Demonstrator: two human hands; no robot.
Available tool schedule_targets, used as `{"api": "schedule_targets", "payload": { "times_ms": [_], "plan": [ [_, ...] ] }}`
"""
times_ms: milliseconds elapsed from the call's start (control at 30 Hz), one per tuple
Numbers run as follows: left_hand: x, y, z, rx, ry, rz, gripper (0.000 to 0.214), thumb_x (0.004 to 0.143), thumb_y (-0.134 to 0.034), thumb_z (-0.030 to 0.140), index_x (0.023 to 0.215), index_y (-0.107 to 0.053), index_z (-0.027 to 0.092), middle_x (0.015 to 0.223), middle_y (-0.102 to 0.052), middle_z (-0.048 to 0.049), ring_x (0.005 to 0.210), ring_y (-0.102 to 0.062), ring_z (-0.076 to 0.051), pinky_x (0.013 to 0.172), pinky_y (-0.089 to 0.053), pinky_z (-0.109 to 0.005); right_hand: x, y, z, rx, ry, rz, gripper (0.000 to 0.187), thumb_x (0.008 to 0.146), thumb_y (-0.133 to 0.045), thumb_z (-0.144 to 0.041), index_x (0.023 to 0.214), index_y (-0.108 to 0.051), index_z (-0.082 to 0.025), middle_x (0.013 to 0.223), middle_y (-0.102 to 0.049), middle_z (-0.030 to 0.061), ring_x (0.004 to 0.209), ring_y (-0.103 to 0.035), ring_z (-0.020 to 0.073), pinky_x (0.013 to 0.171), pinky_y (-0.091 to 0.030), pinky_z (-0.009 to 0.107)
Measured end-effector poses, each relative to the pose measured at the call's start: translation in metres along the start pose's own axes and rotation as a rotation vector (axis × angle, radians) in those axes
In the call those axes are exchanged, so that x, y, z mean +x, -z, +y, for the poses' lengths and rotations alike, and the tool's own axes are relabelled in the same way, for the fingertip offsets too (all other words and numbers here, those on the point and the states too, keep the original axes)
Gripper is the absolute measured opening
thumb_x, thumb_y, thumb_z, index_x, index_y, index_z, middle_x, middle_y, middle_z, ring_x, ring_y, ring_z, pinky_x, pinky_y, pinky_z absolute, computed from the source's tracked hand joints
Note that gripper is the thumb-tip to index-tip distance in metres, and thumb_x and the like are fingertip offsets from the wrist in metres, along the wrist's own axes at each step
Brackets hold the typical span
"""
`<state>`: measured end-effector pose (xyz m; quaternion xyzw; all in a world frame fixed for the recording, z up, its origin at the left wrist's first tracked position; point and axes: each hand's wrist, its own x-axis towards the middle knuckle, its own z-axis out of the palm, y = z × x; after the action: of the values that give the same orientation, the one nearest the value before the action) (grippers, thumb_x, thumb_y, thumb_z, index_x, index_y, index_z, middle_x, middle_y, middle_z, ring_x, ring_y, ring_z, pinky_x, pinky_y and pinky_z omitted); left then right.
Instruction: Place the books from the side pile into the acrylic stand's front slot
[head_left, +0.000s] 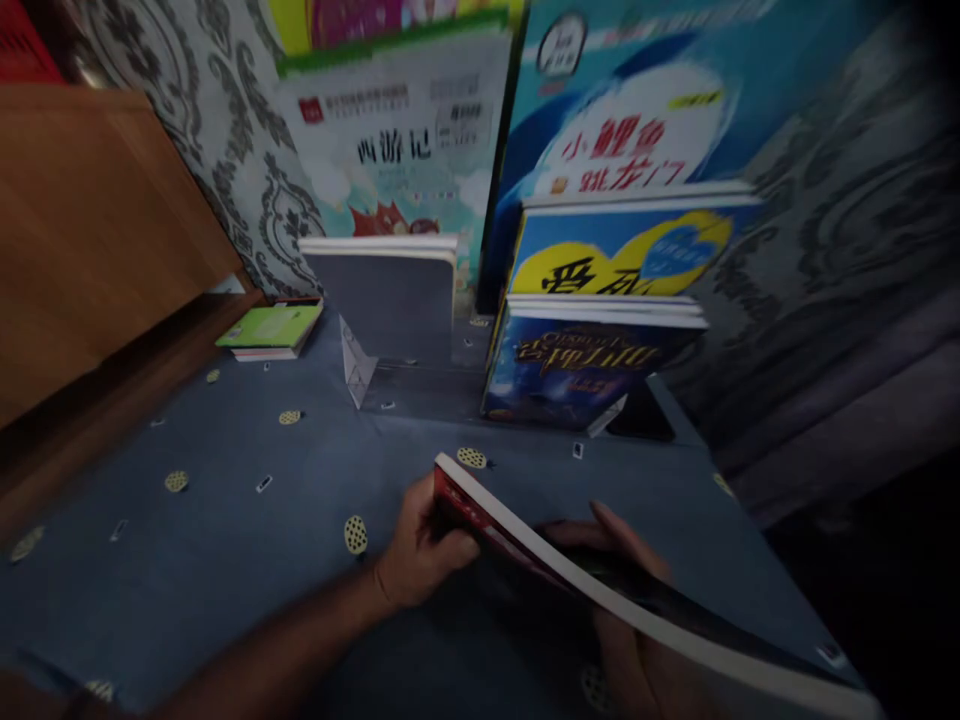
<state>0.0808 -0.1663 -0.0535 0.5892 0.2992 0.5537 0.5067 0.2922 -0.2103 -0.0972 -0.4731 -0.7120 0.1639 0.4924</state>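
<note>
Both my hands hold one thin book with a red and dark cover [525, 545], tilted above the blue patterned cloth [225, 520]. My left hand [420, 555] grips its near left corner, fingers closed round the edge. Under the book's right side my right hand [622, 580] supports it, fingertips showing over the top; most of that hand is hidden. The pale page edge runs toward the lower right.
Books stand at the back in clear holders: a grey one [390, 290], a dark blue one [585, 360] with a yellow and blue one [622, 250] behind, larger picture books against the wall. A green book [271, 328] lies flat at left beside a wooden panel [90, 230].
</note>
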Motion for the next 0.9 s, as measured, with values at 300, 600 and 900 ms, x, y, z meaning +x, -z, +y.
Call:
{"api": "schedule_targets", "payload": {
  "times_ms": [300, 600, 900],
  "plan": [
    [0.018, 0.022, -0.003, 0.144, -0.013, 0.377, 0.059, 0.076, -0.06, 0.079, 0.071, -0.061, 0.02, 0.066, -0.056, -0.0015, 0.064, -0.048, -0.016, 0.064, -0.048, -0.032, 0.032, -0.017, -0.039, -0.123, 0.122, -0.013, 0.048, 0.105, -0.037, -0.03, 0.153, -0.034, -0.028, 0.136, -0.064, 0.0109, 0.121, -0.065, 0.0259, 0.096, -0.06, 0.042],
    [0.05, 0.071, 0.035, 0.095, -0.211, 0.651, 0.063, 0.076, -0.06, 0.08, 0.063, -0.046, 0.02, 0.057, -0.044, 0.0057, 0.053, -0.04, -0.009, 0.049, -0.037, -0.02, 0.099, -0.049, -0.088, 0.02, 0.311, -0.052, 0.045, 0.105, -0.032, -0.027, 0.15, -0.035, -0.023, 0.129, -0.064, 0.0135, 0.119, -0.063, 0.0263, 0.102, -0.054, 0.046],
    [0.103, 0.084, 0.088, 0.102, -0.431, 0.738, 0.063, 0.084, -0.053, 0.078, 0.096, -0.063, 0.018, 0.1, -0.067, -0.0063, 0.104, -0.063, -0.02, 0.088, -0.054, -0.03, 0.171, -0.061, -0.116, 0.094, 0.366, 0.126, 0.04, 0.105, -0.028, -0.03, 0.14, -0.045, -0.02, 0.128, -0.062, 0.014, 0.121, -0.058, 0.0275, 0.104, -0.049, 0.048]
  ]
}}
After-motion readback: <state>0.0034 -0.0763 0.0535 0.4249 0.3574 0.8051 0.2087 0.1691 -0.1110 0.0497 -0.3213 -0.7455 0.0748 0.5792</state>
